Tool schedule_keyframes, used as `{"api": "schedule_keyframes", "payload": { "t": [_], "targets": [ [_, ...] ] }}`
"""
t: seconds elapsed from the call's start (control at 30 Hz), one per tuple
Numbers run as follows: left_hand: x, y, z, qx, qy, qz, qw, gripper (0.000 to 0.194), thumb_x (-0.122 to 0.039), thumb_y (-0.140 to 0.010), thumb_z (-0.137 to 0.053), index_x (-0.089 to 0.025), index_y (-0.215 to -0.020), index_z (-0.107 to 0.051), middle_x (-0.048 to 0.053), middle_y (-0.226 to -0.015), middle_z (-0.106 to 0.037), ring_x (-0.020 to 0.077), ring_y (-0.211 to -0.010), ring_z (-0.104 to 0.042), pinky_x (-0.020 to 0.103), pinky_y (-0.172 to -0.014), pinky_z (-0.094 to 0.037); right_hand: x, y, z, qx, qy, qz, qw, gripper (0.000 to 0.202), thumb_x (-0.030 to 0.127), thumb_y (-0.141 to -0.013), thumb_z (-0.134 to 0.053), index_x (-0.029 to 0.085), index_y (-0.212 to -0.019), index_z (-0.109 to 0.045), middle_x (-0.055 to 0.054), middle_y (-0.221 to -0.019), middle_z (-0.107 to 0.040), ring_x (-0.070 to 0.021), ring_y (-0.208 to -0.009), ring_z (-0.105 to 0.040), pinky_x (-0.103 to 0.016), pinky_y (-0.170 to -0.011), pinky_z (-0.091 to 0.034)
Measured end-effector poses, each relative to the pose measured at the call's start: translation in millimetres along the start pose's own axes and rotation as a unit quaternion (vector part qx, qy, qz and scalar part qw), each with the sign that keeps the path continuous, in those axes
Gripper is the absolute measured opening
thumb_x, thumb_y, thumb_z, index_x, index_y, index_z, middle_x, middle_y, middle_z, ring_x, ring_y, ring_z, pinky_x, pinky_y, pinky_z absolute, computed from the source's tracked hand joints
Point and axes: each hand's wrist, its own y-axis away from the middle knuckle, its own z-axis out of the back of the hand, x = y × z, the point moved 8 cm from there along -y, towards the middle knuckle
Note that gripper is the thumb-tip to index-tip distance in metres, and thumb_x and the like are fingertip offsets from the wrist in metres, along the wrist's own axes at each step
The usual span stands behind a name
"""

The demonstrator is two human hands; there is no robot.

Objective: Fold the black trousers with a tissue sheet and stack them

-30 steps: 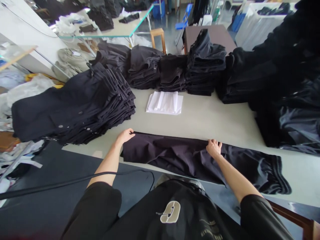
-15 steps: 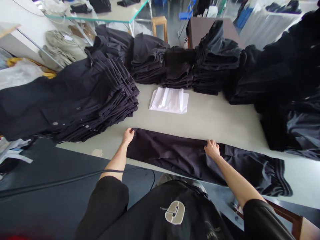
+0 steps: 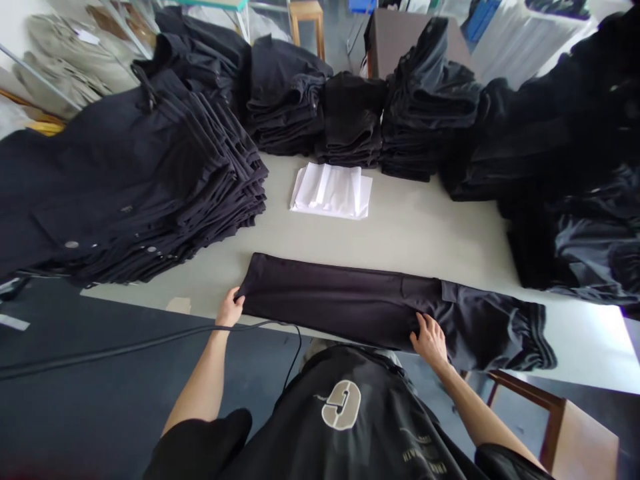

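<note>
A pair of black trousers (image 3: 325, 293), folded lengthwise, lies across the near side of the table, its leg hems on the left and its gathered elastic waistband (image 3: 541, 337) on the right. My left hand (image 3: 230, 309) pinches the near corner of the hem. Fingers spread, my right hand (image 3: 431, 339) rests on the cloth near the front edge, just below the pocket flap (image 3: 449, 291). Much of the leg between my hands looks smooth, while creases show around the waist end.
Layered black trousers (image 3: 150, 167) are heaped at the left. Folded black stacks (image 3: 285, 100) line the far side, with a large dark pile (image 3: 540, 140) at right. White papers (image 3: 331, 192) lie mid-table (image 3: 400, 233). A black cable (image 3: 125, 348) crosses my left forearm; a wooden stool (image 3: 580, 433) stands lower right.
Both hands have moved from the far edge of the trousers to the near edge. The leg between them looks flatter than before. The camera view has shifted slightly.
</note>
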Motion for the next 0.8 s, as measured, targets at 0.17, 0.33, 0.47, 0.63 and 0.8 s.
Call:
{"api": "schedule_keyframes", "payload": {
  "t": [0.17, 0.33, 0.47, 0.63, 0.8],
  "targets": [
    [-5.9, -8.1, 2.5, 0.01, -0.047, -0.01, 0.999, 0.046, -0.022, -0.096, -0.049, -0.016, -0.141, -0.051, 0.018, -0.124, -0.07, 0.0313, -0.116, -0.067, 0.043, -0.101, -0.052, -30.3, 15.4, -10.3, -0.002, 0.031, -0.073, 0.997, 0.069, 0.029, -0.087, -0.047, 0.016, -0.154, -0.039, -0.023, -0.15, -0.048, -0.0383, -0.137, -0.046, -0.054, -0.107, -0.042],
    [-64.4, 14.4, 16.9, -0.121, -0.152, -0.043, 0.98, 0.056, -0.027, -0.093, -0.055, -0.007, -0.145, -0.047, 0.027, -0.133, -0.058, 0.0408, -0.125, -0.056, 0.051, -0.098, -0.05, -0.8, -13.2, 4.3, -0.041, -0.009, -0.006, 0.999, 0.053, 0.026, -0.092, -0.042, 0.013, -0.142, -0.052, -0.021, -0.144, -0.053, -0.0326, -0.133, -0.049, -0.047, -0.112, -0.038],
    [-158.0, 39.3, -10.6, -0.125, -0.143, -0.23, 0.955, 0.043, -0.019, -0.095, -0.05, -0.011, -0.136, -0.058, 0.021, -0.132, -0.059, 0.0341, -0.119, -0.057, 0.046, -0.1, -0.048, 42.8, -71.9, 34.4, -0.065, -0.055, 0.064, 0.994, 0.045, 0.027, -0.098, -0.04, 0.016, -0.138, -0.056, -0.016, -0.137, -0.058, -0.0285, -0.127, -0.051, -0.041, -0.113, -0.037],
    [-247.9, 64.1, -72.5, -0.048, -0.133, -0.434, 0.89, 0.043, -0.013, -0.093, -0.05, -0.018, -0.134, -0.062, 0.016, -0.136, -0.059, 0.03, -0.128, -0.054, 0.043, -0.112, -0.04, 99.4, -146.3, 53.3, 0.002, -0.027, 0.113, 0.993, 0.034, 0.029, -0.097, -0.051, 0.019, -0.127, -0.065, -0.016, -0.137, -0.058, -0.0305, -0.125, -0.05, -0.041, -0.109, -0.038],
    [-266.6, 33.8, -77.6, -0.046, -0.156, -0.422, 0.892, 0.039, -0.015, -0.094, -0.048, -0.017, -0.13, -0.065, 0.018, -0.128, -0.062, 0.0322, -0.121, -0.055, 0.048, -0.107, -0.039, 121.3, -167.6, 47.4, 0.089, -0.008, 0.194, 0.977, 0.03, 0.017, -0.101, -0.041, 0.018, -0.117, -0.066, -0.014, -0.124, -0.065, -0.0233, -0.113, -0.059, -0.031, -0.095, -0.043]
  ]
}}
